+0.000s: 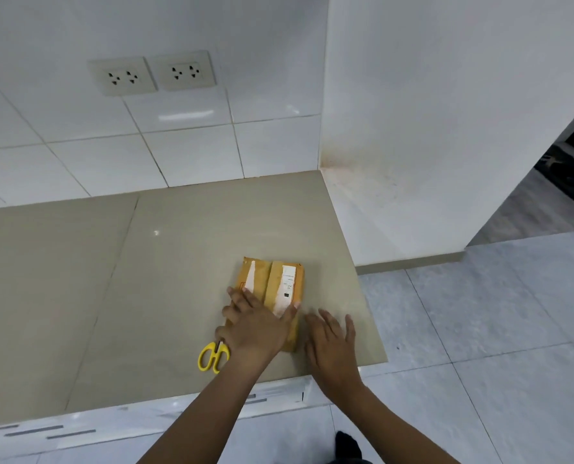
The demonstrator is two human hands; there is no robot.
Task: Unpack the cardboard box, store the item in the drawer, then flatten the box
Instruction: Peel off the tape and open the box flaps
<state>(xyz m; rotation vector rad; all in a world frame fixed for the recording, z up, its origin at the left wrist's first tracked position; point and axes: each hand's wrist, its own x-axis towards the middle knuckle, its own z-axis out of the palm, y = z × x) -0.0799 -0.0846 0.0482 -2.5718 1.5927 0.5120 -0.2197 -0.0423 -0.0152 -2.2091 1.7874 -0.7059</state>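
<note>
Left hand (257, 324) flat on box (272, 289); scissors (213, 356) beside.

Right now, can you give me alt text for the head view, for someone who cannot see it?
A person's left hand presses flat on a taped cardboard box lying on a beige countertop, while the right hand hovers open just right of the box. Yellow-handled scissors lie by the left wrist, partly hidden; two wall sockets sit on the white tiles behind.
</note>
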